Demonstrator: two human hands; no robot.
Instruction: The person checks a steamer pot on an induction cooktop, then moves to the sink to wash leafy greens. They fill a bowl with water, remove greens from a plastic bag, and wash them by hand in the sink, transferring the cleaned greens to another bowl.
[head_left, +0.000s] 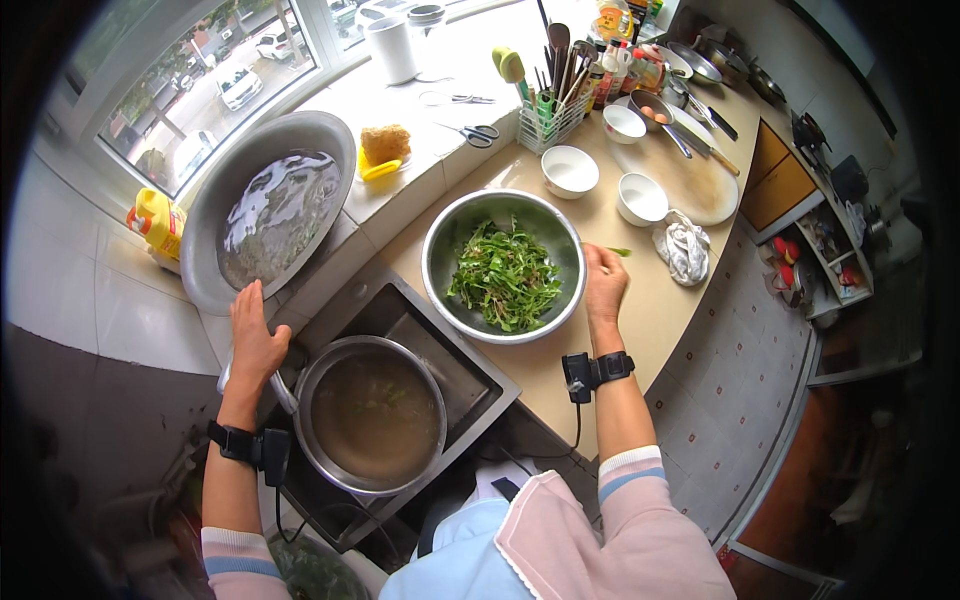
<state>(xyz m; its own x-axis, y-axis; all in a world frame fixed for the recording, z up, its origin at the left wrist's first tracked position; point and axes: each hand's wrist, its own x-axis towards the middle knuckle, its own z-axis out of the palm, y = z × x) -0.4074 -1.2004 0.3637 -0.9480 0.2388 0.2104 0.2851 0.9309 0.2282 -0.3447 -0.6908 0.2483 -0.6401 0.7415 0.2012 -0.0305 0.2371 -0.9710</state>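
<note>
A large grey basin point(325, 140) of water stands tilted at the left, by the window. My left hand point(255, 340) is open at its near rim, fingers stretched out and thumb apart; whether it touches the rim I cannot tell. Below that hand, a steel pot point(440, 400) holds murky brownish water with a few green bits. In the middle, a steel bowl point(428, 250) contains cut leafy greens point(505, 275). My right hand point(605, 285) is beside this bowl's right rim, fingers closed, with a small green leaf point(621, 251) sticking out of them.
The pot sits over a metal-rimmed sink point(470, 370). Beyond the bowl stand white bowls point(570, 172), a cutting board point(715, 195) with a knife, a crumpled cloth point(682, 248) and a utensil rack point(550, 125). Scissors point(478, 133) and a sponge point(386, 145) lie on the sill.
</note>
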